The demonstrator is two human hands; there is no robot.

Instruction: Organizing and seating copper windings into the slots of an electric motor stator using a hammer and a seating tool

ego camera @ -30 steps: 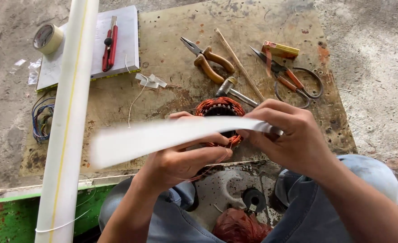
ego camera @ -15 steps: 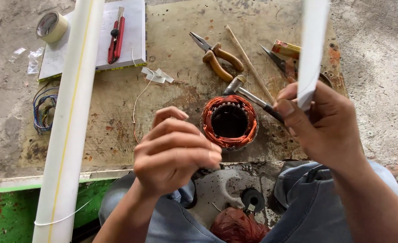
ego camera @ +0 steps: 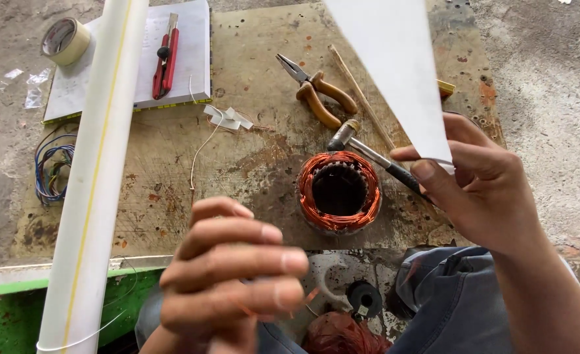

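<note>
Head view, right hand pinching white paper strip, left hand curled shut over copper-wound stator

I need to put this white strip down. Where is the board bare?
Bare: the board between the white pipe and the copper-wound stator. Crowded: pliers, stick and hammer behind the stator.

Rusty stained workbench, concrete floor, daylight.
</note>
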